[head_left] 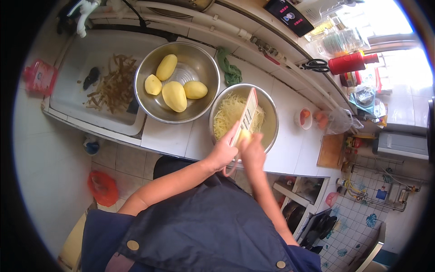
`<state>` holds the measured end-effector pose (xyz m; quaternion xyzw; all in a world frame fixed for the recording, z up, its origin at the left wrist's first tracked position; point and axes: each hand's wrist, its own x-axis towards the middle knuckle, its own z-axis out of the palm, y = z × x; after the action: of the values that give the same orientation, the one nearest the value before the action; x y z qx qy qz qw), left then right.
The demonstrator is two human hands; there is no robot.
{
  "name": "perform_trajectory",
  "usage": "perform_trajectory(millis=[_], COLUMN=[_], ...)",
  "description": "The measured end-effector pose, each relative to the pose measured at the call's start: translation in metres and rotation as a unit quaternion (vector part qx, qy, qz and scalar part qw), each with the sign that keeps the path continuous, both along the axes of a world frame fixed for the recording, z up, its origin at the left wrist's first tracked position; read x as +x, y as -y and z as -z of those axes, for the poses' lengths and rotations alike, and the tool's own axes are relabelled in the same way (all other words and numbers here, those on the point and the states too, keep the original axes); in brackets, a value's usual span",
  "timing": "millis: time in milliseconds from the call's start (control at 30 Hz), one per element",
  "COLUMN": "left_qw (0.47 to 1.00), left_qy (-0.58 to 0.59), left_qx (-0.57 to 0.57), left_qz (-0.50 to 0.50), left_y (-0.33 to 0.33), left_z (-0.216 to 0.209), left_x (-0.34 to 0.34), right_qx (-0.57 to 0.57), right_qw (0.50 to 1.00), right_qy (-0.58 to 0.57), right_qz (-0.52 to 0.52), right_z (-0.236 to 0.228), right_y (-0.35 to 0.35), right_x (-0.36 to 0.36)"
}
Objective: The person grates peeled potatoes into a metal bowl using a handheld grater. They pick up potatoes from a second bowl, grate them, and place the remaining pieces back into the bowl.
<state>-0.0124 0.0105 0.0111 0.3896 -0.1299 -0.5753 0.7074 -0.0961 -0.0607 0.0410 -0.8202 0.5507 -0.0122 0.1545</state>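
My left hand (pixel 223 151) grips the lower end of a flat grater (pixel 248 114) that leans into a steel bowl (pixel 272 119) holding pale shredded potato (pixel 228 113). My right hand (pixel 252 152) presses a piece of peeled potato (pixel 244 134) against the grater's lower face. To the left stands a larger steel bowl (pixel 147 102) with several whole peeled potatoes (pixel 174 96) in it.
A white sink (pixel 72 90) at the left holds potato peelings (pixel 113 86). A green cloth (pixel 230 70), black scissors (pixel 315 65), a red bottle (pixel 349 62), a small cup (pixel 303 119) and a wooden board (pixel 331 151) lie along the white counter.
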Motion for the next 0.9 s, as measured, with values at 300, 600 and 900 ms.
perform_trajectory(millis=[300,600,900], left_qw=[0.997,0.991,0.991], left_qy=[0.023,-0.120,-0.136], left_qx=[-0.012,0.000,0.007], left_qz=[0.071,0.051,0.008], left_y=[-0.012,-0.008,-0.007], left_z=[-0.006,-0.007,-0.022], left_x=[-0.021,-0.004,0.002], right_qx=[-0.008,0.029,0.026], right_qw=[0.996,0.992,0.999], right_qy=[0.008,0.124,-0.017], right_qz=[0.086,-0.007,-0.040], right_z=[-0.002,0.005,-0.015], right_y=[0.093,0.054,-0.018], right_x=[0.028,0.009,-0.012])
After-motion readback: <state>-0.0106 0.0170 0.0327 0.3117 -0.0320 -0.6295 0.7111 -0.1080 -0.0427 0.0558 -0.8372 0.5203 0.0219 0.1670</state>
